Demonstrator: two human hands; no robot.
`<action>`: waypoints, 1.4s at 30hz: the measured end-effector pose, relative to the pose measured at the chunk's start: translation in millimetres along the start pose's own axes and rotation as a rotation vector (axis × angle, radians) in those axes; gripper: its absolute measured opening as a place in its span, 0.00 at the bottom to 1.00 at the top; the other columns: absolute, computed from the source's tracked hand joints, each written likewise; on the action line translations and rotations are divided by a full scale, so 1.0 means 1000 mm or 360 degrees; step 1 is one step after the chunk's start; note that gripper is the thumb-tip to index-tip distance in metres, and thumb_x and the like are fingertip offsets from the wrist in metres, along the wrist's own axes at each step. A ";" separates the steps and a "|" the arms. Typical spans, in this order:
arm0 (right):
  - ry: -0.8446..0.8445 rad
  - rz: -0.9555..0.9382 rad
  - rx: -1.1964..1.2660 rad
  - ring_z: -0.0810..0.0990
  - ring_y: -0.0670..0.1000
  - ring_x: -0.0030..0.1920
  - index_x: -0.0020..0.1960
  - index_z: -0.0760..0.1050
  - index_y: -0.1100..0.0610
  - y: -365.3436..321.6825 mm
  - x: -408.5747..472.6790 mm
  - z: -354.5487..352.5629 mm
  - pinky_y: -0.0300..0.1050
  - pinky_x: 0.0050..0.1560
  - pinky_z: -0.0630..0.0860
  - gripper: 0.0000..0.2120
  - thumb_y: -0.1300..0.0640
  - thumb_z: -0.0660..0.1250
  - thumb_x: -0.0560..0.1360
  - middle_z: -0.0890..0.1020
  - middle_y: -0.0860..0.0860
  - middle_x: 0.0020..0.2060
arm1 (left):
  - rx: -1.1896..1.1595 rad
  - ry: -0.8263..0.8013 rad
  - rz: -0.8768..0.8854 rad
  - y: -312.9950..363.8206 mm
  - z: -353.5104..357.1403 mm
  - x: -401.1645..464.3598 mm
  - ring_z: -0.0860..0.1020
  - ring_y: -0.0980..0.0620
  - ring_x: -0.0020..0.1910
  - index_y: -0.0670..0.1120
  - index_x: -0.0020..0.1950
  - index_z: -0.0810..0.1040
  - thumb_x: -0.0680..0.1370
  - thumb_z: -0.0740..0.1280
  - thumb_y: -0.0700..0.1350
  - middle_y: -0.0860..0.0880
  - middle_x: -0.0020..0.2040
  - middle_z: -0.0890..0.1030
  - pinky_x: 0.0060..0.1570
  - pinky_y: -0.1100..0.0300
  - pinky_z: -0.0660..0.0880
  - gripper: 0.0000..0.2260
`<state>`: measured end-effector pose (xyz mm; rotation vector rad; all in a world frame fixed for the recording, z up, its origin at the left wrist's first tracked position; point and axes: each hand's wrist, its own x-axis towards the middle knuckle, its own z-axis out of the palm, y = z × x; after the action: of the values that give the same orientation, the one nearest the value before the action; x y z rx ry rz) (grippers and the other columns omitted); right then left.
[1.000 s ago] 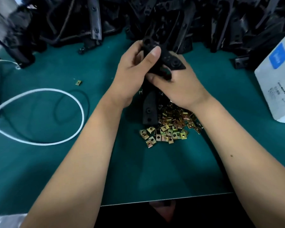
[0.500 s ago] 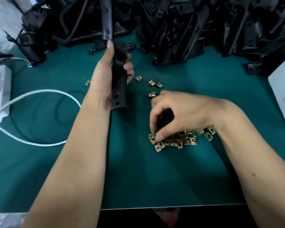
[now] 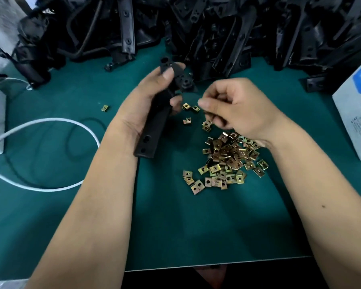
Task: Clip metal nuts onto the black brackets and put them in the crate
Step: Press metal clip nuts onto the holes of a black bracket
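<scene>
Change: right hand has lifted off the nut pile since half a second ago; left hand has tilted its bracket toward it.
Mat: one, green.
Bracket heap: along the far edge, too tangled to count.
Left hand: fingers wrapped round one bracket, raised over the mat.
Right hand: fingers curled, pinching; any nut inside is hidden.
Nut pile: dozens, under the right wrist.
Loose nuts: about six; one lies apart at left.

right hand lifted off nut pile — nearer bracket
</scene>
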<state>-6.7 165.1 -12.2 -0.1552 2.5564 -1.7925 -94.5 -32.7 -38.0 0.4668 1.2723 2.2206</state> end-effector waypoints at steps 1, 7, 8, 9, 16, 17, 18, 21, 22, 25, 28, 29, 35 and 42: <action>0.0102 -0.0008 0.0133 0.74 0.47 0.30 0.45 0.79 0.59 0.002 0.001 0.000 0.36 0.28 0.70 0.06 0.60 0.70 0.81 0.80 0.49 0.31 | 0.0055 -0.0088 0.0013 -0.001 0.002 0.000 0.70 0.52 0.35 0.43 0.67 0.73 0.73 0.79 0.47 0.46 0.47 0.77 0.40 0.59 0.68 0.26; 0.0210 -0.0017 0.0294 0.79 0.52 0.38 0.48 0.84 0.59 0.014 0.005 -0.004 0.42 0.41 0.79 0.07 0.70 0.72 0.76 0.83 0.54 0.37 | 0.0389 -0.0180 -0.0047 -0.001 0.004 0.001 0.75 0.52 0.38 0.45 0.71 0.71 0.63 0.82 0.40 0.46 0.50 0.78 0.41 0.60 0.75 0.38; 0.0202 -0.0015 0.0310 0.79 0.52 0.38 0.49 0.84 0.60 0.015 0.006 -0.005 0.42 0.42 0.79 0.08 0.70 0.72 0.76 0.84 0.55 0.37 | 0.0442 -0.0152 -0.0046 -0.001 0.004 0.000 0.76 0.52 0.39 0.45 0.71 0.71 0.65 0.79 0.37 0.48 0.49 0.79 0.41 0.60 0.76 0.35; 0.0199 -0.0017 0.0331 0.80 0.52 0.38 0.49 0.84 0.60 0.015 0.006 -0.005 0.41 0.41 0.79 0.07 0.70 0.72 0.76 0.84 0.55 0.38 | 0.0477 -0.0128 -0.0044 0.000 0.003 -0.001 0.78 0.53 0.40 0.45 0.71 0.71 0.67 0.77 0.35 0.48 0.50 0.80 0.41 0.60 0.77 0.33; 0.0221 0.0025 0.0470 0.87 0.57 0.36 0.53 0.79 0.67 0.012 0.005 -0.001 0.42 0.34 0.83 0.04 0.67 0.69 0.79 0.86 0.60 0.38 | 0.0784 -0.0043 -0.0014 -0.003 0.004 0.002 0.81 0.49 0.53 0.46 0.68 0.74 0.67 0.76 0.35 0.48 0.53 0.81 0.54 0.58 0.79 0.30; 0.0208 0.0030 0.0463 0.87 0.59 0.36 0.54 0.78 0.68 0.012 0.005 0.000 0.43 0.33 0.83 0.04 0.67 0.69 0.80 0.86 0.60 0.37 | 0.0852 -0.0030 -0.0013 -0.004 0.005 0.004 0.81 0.48 0.55 0.46 0.68 0.75 0.67 0.77 0.36 0.48 0.54 0.81 0.59 0.56 0.78 0.30; 0.0192 0.0035 0.0446 0.87 0.60 0.36 0.53 0.77 0.68 0.011 0.005 0.001 0.43 0.32 0.83 0.04 0.66 0.68 0.81 0.86 0.60 0.37 | 0.0895 -0.0017 -0.0005 -0.004 0.006 0.005 0.81 0.48 0.57 0.46 0.67 0.75 0.67 0.78 0.38 0.49 0.55 0.81 0.62 0.54 0.77 0.30; 0.0126 0.0060 0.0429 0.86 0.58 0.31 0.53 0.76 0.66 0.009 0.005 0.007 0.43 0.28 0.80 0.04 0.66 0.64 0.83 0.86 0.60 0.36 | 0.0982 0.0016 0.0076 -0.007 0.009 0.006 0.81 0.54 0.54 0.45 0.64 0.77 0.66 0.82 0.37 0.54 0.50 0.83 0.61 0.58 0.77 0.29; 0.0108 0.0060 0.0414 0.85 0.57 0.29 0.52 0.76 0.66 0.009 0.005 0.008 0.42 0.26 0.79 0.04 0.66 0.63 0.84 0.86 0.60 0.36 | 0.0982 0.0026 0.0109 -0.008 0.010 0.006 0.81 0.56 0.52 0.44 0.63 0.77 0.65 0.83 0.38 0.56 0.48 0.83 0.59 0.60 0.77 0.28; 0.0128 0.0024 0.0341 0.81 0.53 0.26 0.51 0.77 0.65 0.009 0.006 0.008 0.41 0.23 0.74 0.05 0.65 0.64 0.83 0.85 0.59 0.35 | 0.0926 0.0082 0.0183 -0.010 0.014 0.006 0.81 0.58 0.47 0.45 0.56 0.78 0.64 0.81 0.40 0.55 0.44 0.84 0.51 0.64 0.76 0.23; 0.0133 0.0059 0.0370 0.76 0.51 0.23 0.51 0.75 0.63 0.010 0.006 0.006 0.39 0.20 0.68 0.03 0.65 0.64 0.83 0.83 0.57 0.31 | 0.0906 0.0086 0.0210 -0.009 0.016 0.006 0.80 0.57 0.45 0.45 0.52 0.78 0.64 0.81 0.39 0.53 0.43 0.83 0.47 0.64 0.76 0.20; 0.0104 0.0089 0.0394 0.74 0.50 0.23 0.52 0.74 0.63 0.011 0.006 0.005 0.38 0.19 0.66 0.02 0.65 0.64 0.83 0.83 0.56 0.30 | 0.0910 0.0058 0.0210 -0.008 0.015 0.006 0.80 0.58 0.45 0.45 0.51 0.78 0.64 0.81 0.38 0.55 0.43 0.83 0.48 0.64 0.76 0.20; 0.0189 -0.0015 0.0215 0.75 0.51 0.22 0.49 0.76 0.63 0.011 0.004 0.000 0.39 0.19 0.68 0.03 0.65 0.66 0.82 0.83 0.57 0.31 | 0.0904 0.0007 0.0130 -0.006 0.014 0.008 0.81 0.57 0.40 0.45 0.49 0.78 0.65 0.80 0.31 0.53 0.41 0.84 0.41 0.65 0.76 0.19; 0.0344 -0.0256 0.0118 0.82 0.54 0.30 0.57 0.80 0.62 0.019 0.004 -0.012 0.45 0.24 0.77 0.09 0.65 0.73 0.78 0.87 0.57 0.41 | 0.0639 0.0105 0.0048 -0.001 0.002 0.008 0.72 0.53 0.28 0.44 0.43 0.78 0.68 0.75 0.33 0.49 0.34 0.78 0.30 0.60 0.70 0.10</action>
<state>-13.2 182.6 -25.9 -0.1797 2.6847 -2.0646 -99.6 -26.0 -37.3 0.5664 1.7672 2.0170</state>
